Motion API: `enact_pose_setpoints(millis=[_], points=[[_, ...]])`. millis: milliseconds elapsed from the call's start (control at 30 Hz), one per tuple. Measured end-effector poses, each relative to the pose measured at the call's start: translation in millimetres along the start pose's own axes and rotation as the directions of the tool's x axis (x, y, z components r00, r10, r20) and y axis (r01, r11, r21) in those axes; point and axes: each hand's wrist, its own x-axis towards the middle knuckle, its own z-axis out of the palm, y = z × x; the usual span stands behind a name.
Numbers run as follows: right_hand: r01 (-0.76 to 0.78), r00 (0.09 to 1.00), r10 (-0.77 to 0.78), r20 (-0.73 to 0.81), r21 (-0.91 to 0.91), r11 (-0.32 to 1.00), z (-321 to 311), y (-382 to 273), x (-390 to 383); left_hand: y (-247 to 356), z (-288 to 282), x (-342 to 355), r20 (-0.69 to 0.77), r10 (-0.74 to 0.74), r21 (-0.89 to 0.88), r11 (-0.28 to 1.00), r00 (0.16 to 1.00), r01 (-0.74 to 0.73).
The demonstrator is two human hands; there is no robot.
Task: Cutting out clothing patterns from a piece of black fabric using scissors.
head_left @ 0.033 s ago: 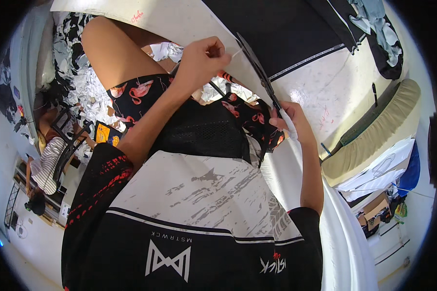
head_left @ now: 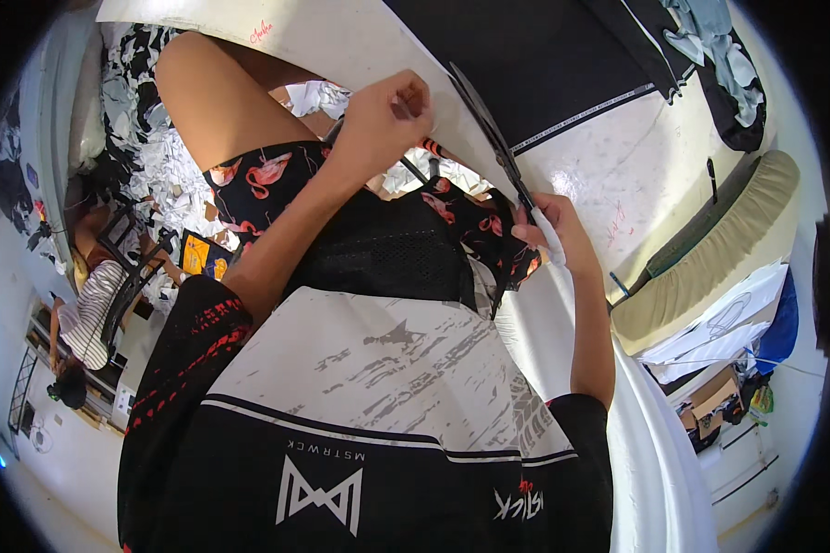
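Note:
My right hand (head_left: 561, 226) grips a large pair of scissors (head_left: 491, 129). Their handle has a white wrapping, and the long dark blades point up and to the left, lying nearly together over the white tabletop's edge. My left hand (head_left: 387, 120) is raised left of the blades, its fingers curled and the tips pinched; what they hold, if anything, is too small to tell. Beyond the blades, black fabric (head_left: 535, 69) with a narrow lettered band along its near edge lies on the white table (head_left: 590, 175). The scissors appear apart from the fabric.
Grey and black cloth (head_left: 724, 74) is heaped at the table's far right. A beige padded board (head_left: 719, 267) stands at the right. White scraps (head_left: 161, 147) cover the floor at left, where a person in a striped shirt (head_left: 92, 313) sits. White cloth (head_left: 650, 442) hangs beside my right arm.
My left hand has shifted slightly left, its fingers curling further in. A thin white strand at its fingertips no longer shows. My right hand and the scissors have stayed put.

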Motion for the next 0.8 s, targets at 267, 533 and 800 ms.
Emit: enact_pose_setpoints(millis=[267, 533, 800], points=[[0.005, 1.0, -0.005, 0.023, -0.023, 1.0, -3.6, 2.9, 2.2, 10.5, -5.3, -7.0, -0.06, -0.135, -0.052, 0.99, 0.989, 0.132], [-0.016, 0.999, 0.019, 0.031, -0.091, 0.996, -3.7, -2.1, -1.1, 13.2, 7.6, 33.4, -0.008, -0.353, -0.541, 0.789, 0.936, 0.293], [-0.016, 0.998, 0.02, 0.052, -0.074, 0.997, -3.6, -7.8, -3.0, 6.4, 8.0, 29.7, -0.012, -0.328, -0.536, 0.799, 0.944, 0.271]])
